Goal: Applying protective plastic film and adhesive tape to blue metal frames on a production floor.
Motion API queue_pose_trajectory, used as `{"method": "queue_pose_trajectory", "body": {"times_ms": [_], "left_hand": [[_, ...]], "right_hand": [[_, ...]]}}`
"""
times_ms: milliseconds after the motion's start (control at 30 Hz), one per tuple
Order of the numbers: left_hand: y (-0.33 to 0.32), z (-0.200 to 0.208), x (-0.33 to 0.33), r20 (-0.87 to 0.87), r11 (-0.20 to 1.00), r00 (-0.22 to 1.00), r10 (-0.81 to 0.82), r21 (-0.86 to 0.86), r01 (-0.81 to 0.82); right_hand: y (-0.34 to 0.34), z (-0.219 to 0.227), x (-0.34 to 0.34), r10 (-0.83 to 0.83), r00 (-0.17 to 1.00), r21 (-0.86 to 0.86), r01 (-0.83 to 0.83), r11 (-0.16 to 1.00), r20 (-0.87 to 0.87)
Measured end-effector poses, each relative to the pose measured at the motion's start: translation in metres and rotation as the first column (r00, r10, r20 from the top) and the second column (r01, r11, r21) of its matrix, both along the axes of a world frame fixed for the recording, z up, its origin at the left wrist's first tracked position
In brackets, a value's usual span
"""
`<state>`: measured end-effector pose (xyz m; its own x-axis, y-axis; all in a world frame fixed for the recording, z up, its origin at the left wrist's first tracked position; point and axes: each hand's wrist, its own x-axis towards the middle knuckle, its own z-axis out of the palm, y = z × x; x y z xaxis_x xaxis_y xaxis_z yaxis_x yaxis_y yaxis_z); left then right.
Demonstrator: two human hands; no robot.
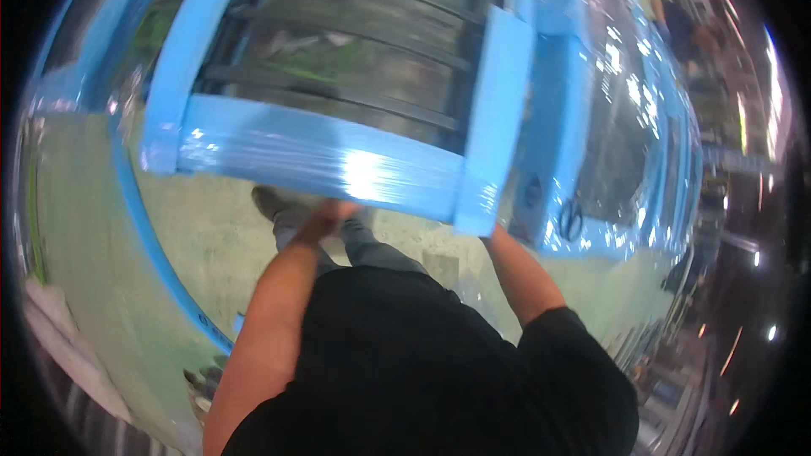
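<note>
In front of me is a large black slatted frame (346, 46), its edges covered in light-blue foam (321, 148) under shiny clear film. Its near edge is raised above the floor, slightly tilted, with the right corner closer to me. My left hand (336, 212) is closed at the underside of that near edge, left of a bright glare spot; its fingertips are tucked out of sight. At the near right corner, my right hand (497, 236) reaches beneath the frame. Only the wrist side shows there, and the foam covers the fingers.
Right of the frame stands a stack of similar film-wrapped, blue-edged pieces (553, 143), with dark-handled scissors (571, 218) near its front. Another wrapped piece (101, 51) is at the far left. A blue foam strip (148, 228) trails across the pale floor. A person (676, 29) is at the upper right.
</note>
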<state>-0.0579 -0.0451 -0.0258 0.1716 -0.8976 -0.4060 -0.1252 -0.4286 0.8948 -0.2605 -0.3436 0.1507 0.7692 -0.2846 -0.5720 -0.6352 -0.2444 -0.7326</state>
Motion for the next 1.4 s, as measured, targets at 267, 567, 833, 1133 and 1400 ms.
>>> {"method": "queue_pose_trajectory", "body": {"times_ms": [267,567,833,1133,1400], "left_hand": [[-0.118,0.039,-0.064,-0.480,0.896,0.855,0.197,-0.265,-0.355],[-0.029,0.068,-0.016,-0.685,0.735,0.605,0.406,-0.149,-0.661],[0.139,-0.068,0.027,-0.771,0.019,-0.005,0.637,0.022,-1.000],[0.293,0.132,0.182,-0.866,-0.509,-0.291,0.407,0.050,-0.860],[0.264,0.134,0.299,-0.817,-0.525,-0.219,0.533,-0.117,-0.843]], "right_hand": [[0.032,0.012,0.031,0.272,0.960,-0.096,-0.278,0.956,-0.069],[0.043,0.016,0.024,0.090,0.994,-0.255,-0.104,0.961,-0.067],[0.042,-0.045,-0.049,0.020,0.869,-0.270,-0.175,0.947,-0.494],[0.085,0.049,0.003,0.390,0.730,0.152,-0.372,0.916,-0.561],[0.171,0.150,0.157,0.602,0.574,0.226,-0.593,0.773,-0.555]]}}
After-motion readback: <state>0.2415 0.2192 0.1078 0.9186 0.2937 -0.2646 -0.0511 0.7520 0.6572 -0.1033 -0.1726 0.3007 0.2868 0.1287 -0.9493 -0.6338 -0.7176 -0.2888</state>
